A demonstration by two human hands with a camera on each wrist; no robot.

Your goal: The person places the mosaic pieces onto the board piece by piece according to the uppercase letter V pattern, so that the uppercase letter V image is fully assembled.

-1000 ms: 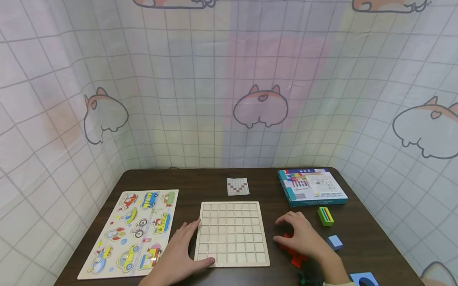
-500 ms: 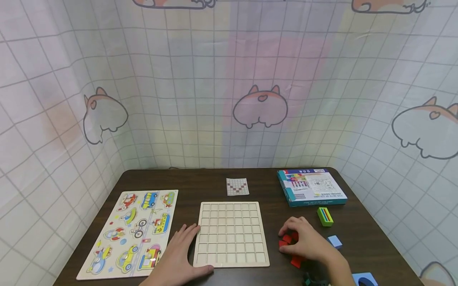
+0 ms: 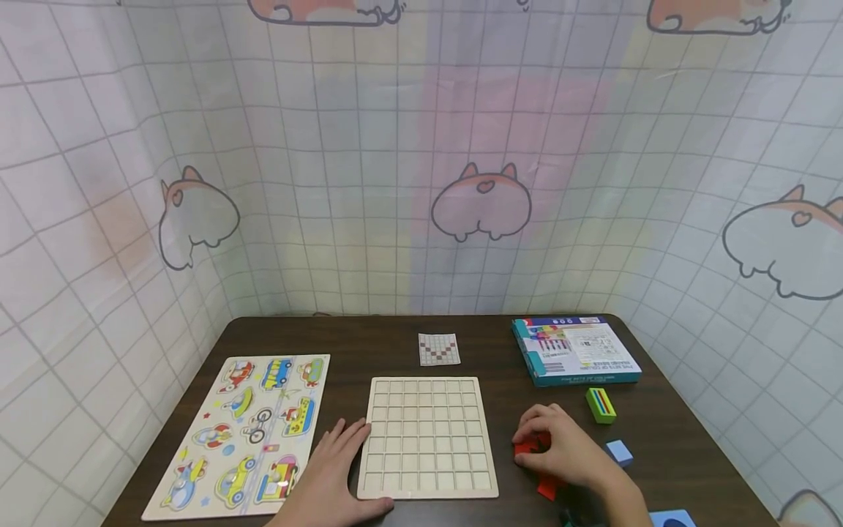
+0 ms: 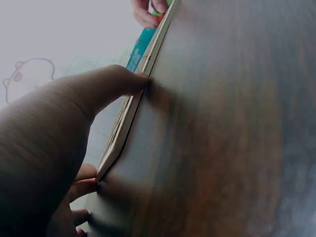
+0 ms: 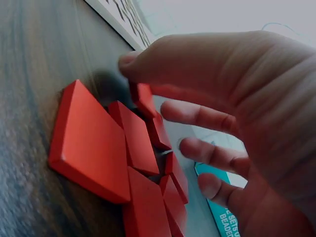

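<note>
Left hand (image 3: pixel 332 476) flat on the table (image 3: pixel 395 337) near its front edge, fingers straight and close together, thumb tip pressed against the left edge of the wooden grid board (image 3: pixel 426 437), which lies mid-table toward the front. Right hand (image 3: pixel 560 450) cupped over a cluster of red square tiles (image 5: pixel 123 158) right of the board, near the front right corner; fingers curled and slightly spread, thumb and forefinger closing on one tile (whether actually pinched or only touched, cannot tell). Other red tiles flat and touching one another beneath the palm. Along the left edge, a vehicle puzzle board (image 3: pixel 246 432). Behind the grid board, a small pattern card (image 3: pixel 438 348). At the back right corner, a blue box (image 3: pixel 574 350); in front of it a green block (image 3: pixel 601 405) and a pale blue block (image 3: pixel 619 451), both apart from the hand
</note>
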